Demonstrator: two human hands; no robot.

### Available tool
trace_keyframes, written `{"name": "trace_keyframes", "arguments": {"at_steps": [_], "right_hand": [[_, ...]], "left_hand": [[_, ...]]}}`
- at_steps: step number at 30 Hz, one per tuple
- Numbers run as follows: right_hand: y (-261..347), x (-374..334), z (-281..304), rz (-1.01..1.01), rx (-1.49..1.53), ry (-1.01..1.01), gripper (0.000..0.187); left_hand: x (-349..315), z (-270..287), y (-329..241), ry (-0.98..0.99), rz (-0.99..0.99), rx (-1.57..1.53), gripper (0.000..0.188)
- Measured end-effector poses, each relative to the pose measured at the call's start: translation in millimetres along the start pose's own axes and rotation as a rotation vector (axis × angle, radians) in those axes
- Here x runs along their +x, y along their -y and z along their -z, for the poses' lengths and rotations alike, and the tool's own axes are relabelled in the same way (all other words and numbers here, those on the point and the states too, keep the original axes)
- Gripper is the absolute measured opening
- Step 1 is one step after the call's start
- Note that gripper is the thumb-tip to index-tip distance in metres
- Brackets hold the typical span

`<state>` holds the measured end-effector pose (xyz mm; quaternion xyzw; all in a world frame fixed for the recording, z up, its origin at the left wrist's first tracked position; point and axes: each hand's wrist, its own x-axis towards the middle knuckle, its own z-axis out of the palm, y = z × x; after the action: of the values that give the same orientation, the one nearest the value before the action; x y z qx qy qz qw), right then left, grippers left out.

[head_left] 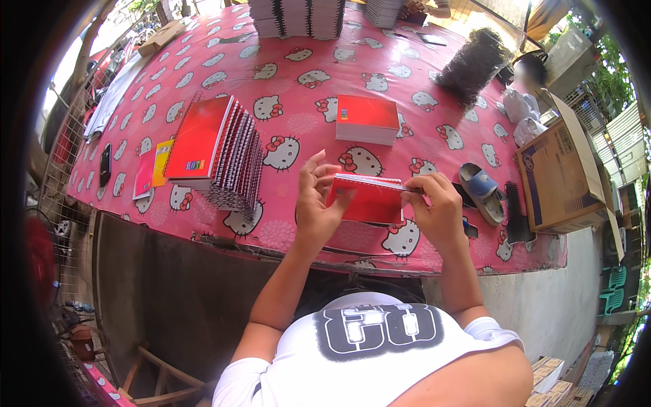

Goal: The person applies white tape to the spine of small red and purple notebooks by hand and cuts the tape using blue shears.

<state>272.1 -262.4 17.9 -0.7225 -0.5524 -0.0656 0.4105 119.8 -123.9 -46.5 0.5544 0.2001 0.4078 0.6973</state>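
A red-covered notebook (369,201) is tilted up above the near part of the table, its white page edge and a row of binding along the top. My left hand (319,200) grips its left end, thumb on the red cover and fingers raised behind. At the upper right corner, the thumb and fingertips of my right hand (434,203) pinch the bound edge; whether they also hold a wire end is too small to tell. Just beyond lies a stack of red-covered, unbound pads (367,119). To the left stands a tall pile of spiral-bound red notebooks (203,139).
Black coiled wires (475,64) are heaped at the far right. A blue-grey slipper (483,192), a black brush-like bundle (519,214) and a cardboard box (559,176) sit right. Tall notebook stacks (298,19) stand at the back, near another person's arm (437,8). A phone (106,165) lies left.
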Motion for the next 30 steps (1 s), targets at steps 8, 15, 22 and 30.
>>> {"name": "trace_keyframes", "arguments": {"at_steps": [8, 15, 22, 30], "right_hand": [[0.2, 3.0, 7.4, 0.077, -0.064, 0.042, 0.015], [1.2, 2.2, 16.8, -0.105, 0.054, 0.129, 0.017], [21.0, 14.0, 63.3, -0.187, 0.034, 0.097, 0.017], [10.9, 32.4, 47.1, 0.061, -0.135, 0.489, 0.029]], "left_hand": [[5.7, -34.7, -17.7, 0.002, -0.582, 0.884, 0.035], [6.3, -38.8, -9.7, 0.007, -0.491, 0.771, 0.026], [8.7, -34.4, -12.9, 0.009, -0.466, 0.760, 0.025], [5.1, -32.1, -8.7, 0.019, -0.484, 0.730, 0.025]]}}
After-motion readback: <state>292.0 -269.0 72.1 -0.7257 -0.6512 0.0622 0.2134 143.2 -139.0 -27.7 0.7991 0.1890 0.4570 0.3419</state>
